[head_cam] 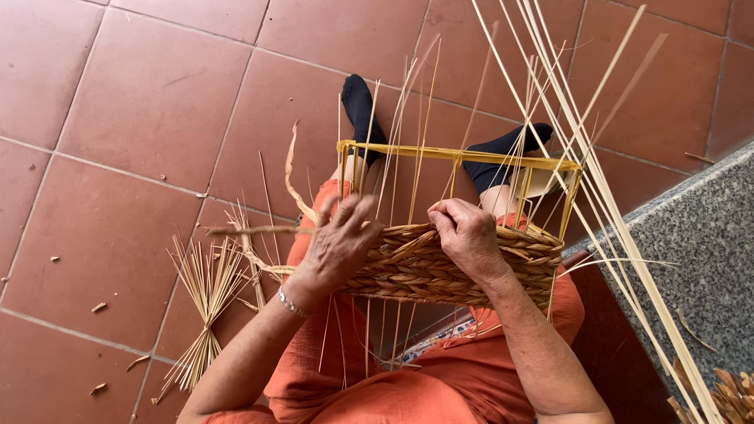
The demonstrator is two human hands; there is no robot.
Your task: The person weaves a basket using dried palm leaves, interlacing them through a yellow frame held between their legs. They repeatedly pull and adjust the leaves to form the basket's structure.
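the half-woven tan straw basket (455, 267) on its yellow wire frame (459, 157) looked light but springy, left hand (339, 239) splayed open steadying the rim, right hand (467, 235) clenched pinching a strand, safest grip seemed the woven band.

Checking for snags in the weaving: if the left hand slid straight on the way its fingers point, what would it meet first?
Probably the thin upright straw stakes just beyond the left hand, then the yellow frame bar. Depth is unclear from above.

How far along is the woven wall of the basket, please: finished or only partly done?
Partly done: the woven band covers only the lower part, and bare upright strips reach the yellow frame.
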